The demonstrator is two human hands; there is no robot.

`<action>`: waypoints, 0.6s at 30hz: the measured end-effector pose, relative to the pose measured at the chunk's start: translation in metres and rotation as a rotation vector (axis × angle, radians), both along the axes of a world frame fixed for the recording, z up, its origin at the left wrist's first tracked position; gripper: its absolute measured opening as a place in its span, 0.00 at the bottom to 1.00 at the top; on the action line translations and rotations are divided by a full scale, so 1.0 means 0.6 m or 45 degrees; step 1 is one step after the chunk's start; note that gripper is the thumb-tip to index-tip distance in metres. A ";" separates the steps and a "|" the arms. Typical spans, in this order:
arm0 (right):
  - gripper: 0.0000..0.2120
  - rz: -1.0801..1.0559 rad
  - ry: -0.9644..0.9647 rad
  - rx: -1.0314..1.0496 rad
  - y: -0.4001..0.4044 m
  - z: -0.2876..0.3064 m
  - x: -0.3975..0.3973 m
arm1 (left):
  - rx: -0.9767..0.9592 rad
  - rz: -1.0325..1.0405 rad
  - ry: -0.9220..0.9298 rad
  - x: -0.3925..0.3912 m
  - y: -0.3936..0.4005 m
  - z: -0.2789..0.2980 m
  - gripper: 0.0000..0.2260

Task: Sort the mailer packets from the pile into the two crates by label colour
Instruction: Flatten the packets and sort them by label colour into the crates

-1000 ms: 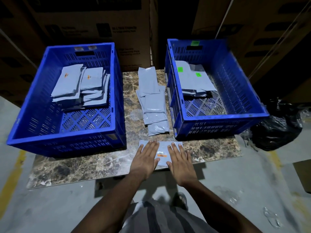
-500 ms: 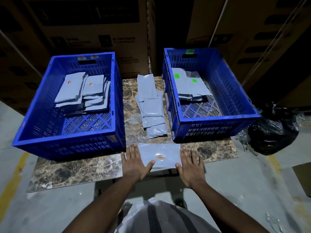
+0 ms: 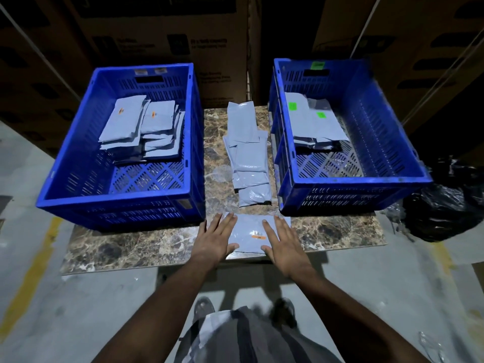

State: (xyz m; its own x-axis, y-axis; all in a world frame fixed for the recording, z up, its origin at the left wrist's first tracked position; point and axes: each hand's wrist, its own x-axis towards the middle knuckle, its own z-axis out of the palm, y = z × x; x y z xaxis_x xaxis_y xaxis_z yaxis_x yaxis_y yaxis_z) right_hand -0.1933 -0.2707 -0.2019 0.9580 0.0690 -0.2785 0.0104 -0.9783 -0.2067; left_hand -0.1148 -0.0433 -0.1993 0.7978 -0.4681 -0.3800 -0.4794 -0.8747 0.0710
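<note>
Beyond the left hand (image 3: 214,241) stands the left crate (image 3: 78,163), its orange-labelled packets (image 3: 141,127) stacked so that only the top two show labels. The left hand lies flat with straight fingers on the left end of the packet (image 3: 247,235) at the counter (image 3: 136,247) edge; the right hand (image 3: 284,243) lies flat the same way on the packet's right end, partly covering its orange label (image 3: 258,235), whose print is too small to read. Straight ahead between the hands, the pile (image 3: 248,158) lies face-down, labels hidden. Beyond the right hand is the right crate (image 3: 366,179) with green-labelled packets (image 3: 311,121); a black bag (image 3: 445,210) to its right is cut off. Half a second ago the hands sat at the packet's outer ends, mostly on the counter; both have since slid inward onto it.
</note>
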 end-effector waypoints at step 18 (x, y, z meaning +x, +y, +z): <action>0.37 -0.536 0.084 0.274 0.001 0.090 0.026 | -0.533 0.725 -0.089 -0.039 -0.022 0.035 0.41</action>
